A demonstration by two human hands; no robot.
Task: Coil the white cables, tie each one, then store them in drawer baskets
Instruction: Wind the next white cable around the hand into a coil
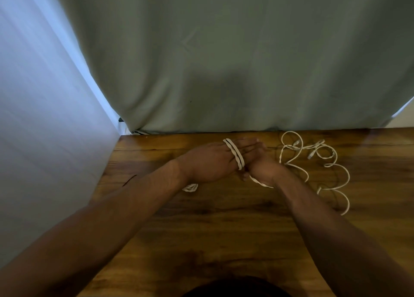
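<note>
White cable (235, 154) runs in two or three turns round the straight fingers of the left hand (212, 162), which hovers just over the wooden worktop (224, 229) near its far edge. The left hand is spread flat and serves as a former for the coil rather than gripping anything. A short loop end (190, 187) peeps out from under its wrist.

The right hand (261, 162) sits tight against the left, fingers curled. It seems to pinch the running strand that comes out below its wrist, though the blur makes that hard to swear to.

Most of the work lies ahead, I would judge. The loose length (336, 166) sprawls in open curls on the worktop to the right, well apart from the hands, with small plugs (296, 143) lying among the curls near the back. Whether that is one cable or several I cannot tell. Only the first few turns of a coil are made; nothing is tied, and no drawer basket is in sight. A grey-green curtain (224, 61) hangs behind.
</note>
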